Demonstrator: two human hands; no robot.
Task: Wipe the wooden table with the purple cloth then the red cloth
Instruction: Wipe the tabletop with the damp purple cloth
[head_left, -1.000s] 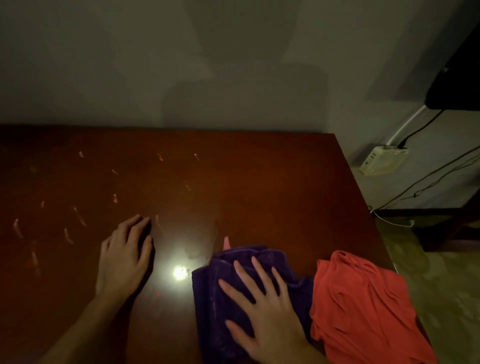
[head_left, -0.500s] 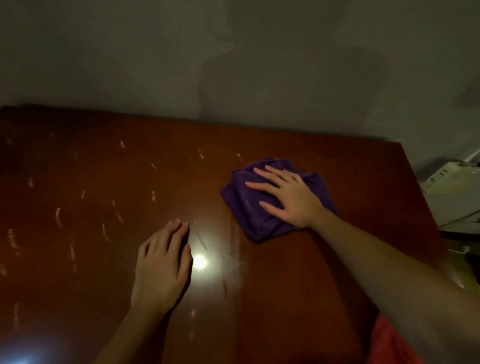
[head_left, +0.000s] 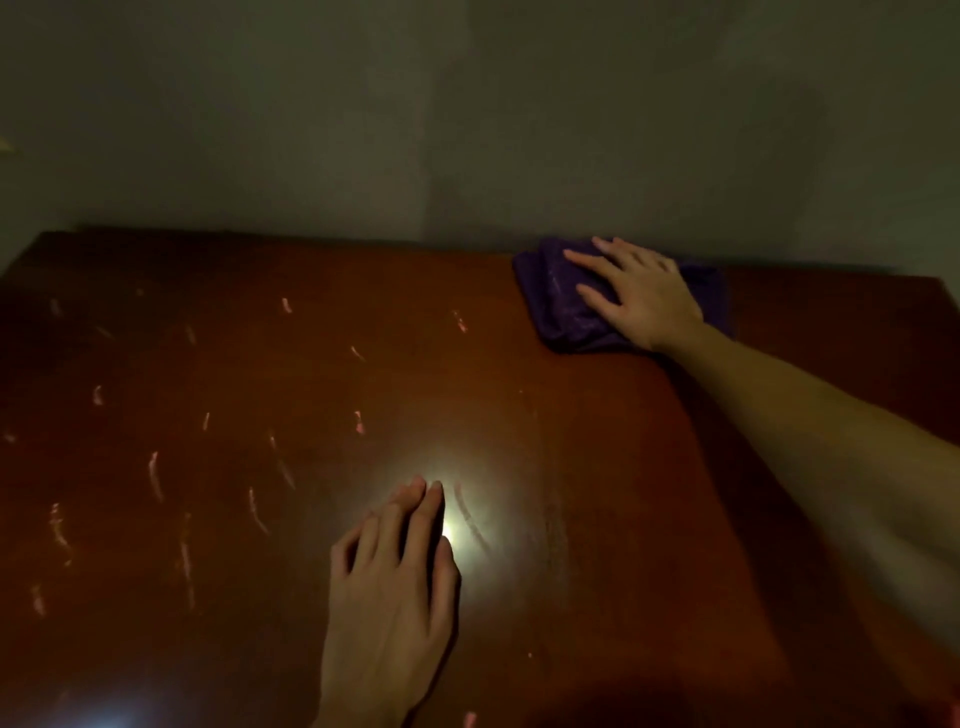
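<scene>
The purple cloth (head_left: 561, 301) lies bunched at the far edge of the dark wooden table (head_left: 597, 441), close to the wall. My right hand (head_left: 636, 296) presses flat on top of it, fingers spread and pointing left, arm stretched out across the table. My left hand (head_left: 395, 587) rests palm down on the bare wood near the front middle, holding nothing. Several pale pink smears (head_left: 153, 473) mark the left half of the table. The red cloth is out of view.
A grey wall (head_left: 467, 130) rises right behind the table's far edge. A bright light reflection (head_left: 454, 530) glares on the wood beside my left hand. The table's left corner (head_left: 36, 244) and right far corner (head_left: 935, 286) are visible.
My right hand has pushed the purple cloth from the near right of the table up to its far edge. My view shifted so the red cloth left the frame. My left hand stayed flat.
</scene>
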